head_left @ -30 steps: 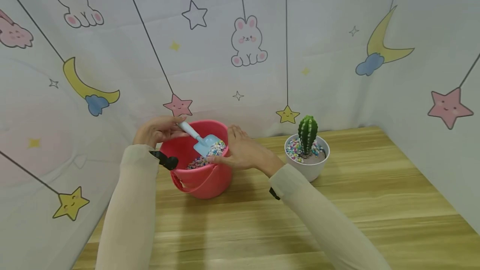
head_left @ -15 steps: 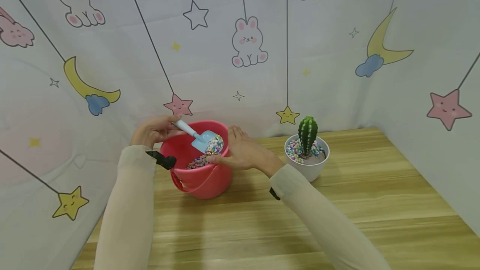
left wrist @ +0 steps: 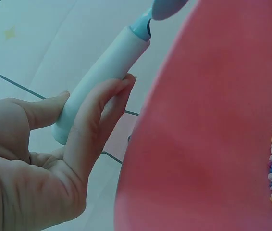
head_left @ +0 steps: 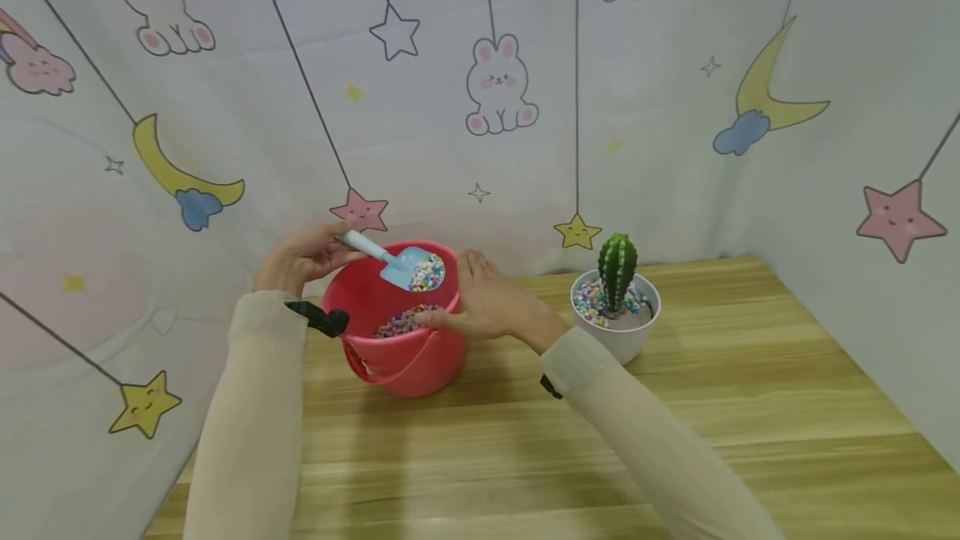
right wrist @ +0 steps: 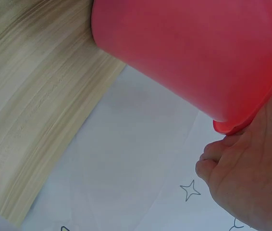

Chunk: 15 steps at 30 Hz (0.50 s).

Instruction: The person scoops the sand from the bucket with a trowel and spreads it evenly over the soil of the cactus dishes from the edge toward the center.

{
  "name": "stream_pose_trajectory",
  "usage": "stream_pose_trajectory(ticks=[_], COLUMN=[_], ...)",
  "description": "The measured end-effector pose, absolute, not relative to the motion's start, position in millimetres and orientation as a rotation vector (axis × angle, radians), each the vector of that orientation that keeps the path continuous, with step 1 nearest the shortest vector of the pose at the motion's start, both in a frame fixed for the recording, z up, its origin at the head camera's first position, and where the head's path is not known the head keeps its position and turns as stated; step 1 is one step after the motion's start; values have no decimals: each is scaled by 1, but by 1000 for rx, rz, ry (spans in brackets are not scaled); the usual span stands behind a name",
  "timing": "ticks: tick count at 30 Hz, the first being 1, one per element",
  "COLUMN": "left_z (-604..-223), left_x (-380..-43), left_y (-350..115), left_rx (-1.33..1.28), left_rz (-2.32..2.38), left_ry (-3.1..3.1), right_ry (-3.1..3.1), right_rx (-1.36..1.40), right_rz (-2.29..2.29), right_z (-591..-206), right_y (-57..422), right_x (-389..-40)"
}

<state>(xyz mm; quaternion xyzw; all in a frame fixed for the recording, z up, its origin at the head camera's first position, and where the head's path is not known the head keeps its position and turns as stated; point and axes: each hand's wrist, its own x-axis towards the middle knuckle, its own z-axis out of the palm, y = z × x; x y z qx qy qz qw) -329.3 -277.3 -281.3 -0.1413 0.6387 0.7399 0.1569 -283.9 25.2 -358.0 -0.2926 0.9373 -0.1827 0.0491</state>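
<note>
My left hand (head_left: 303,255) pinches the white handle of a small toy shovel (left wrist: 102,77) between thumb and fingers. Its light blue blade (head_left: 401,265), tilted over the bucket's opening, carries a heap of multicoloured pebbles (head_left: 427,273). Below it, the pink-red bucket (head_left: 416,369) stands on the table, with more loose pebbles (head_left: 405,322) low inside. My right hand (head_left: 498,302) holds the bucket's right rim. Its thumb reaches over the edge and the other fingers lie along the rim. In the right wrist view that hand (right wrist: 256,168) is partly cut off by the frame.
To the bucket's right stands a white pot (head_left: 618,344) with a green cactus (head_left: 617,273) and coloured pebbles round its stem. A printed cloth (head_left: 450,157) hangs behind the wooden table (head_left: 525,448). The bucket's handle hangs down its front.
My left hand has lifted the shovel up and slightly left, away from the pebbles in the bucket, with its load still on the blade. The right hand has stayed at the rim.
</note>
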Motion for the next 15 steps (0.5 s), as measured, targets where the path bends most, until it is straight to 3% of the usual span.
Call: stream_pose_trajectory(ticks=[15], left_z=[-281], left_x=[-321], left_y=[-284], left_rx=[-432], left_rz=[2226], left_ry=[1743], right_ry=[2778], right_rx=[-895], right_rz=[-629], right_z=[-356], right_y=[32], right_x=[-287])
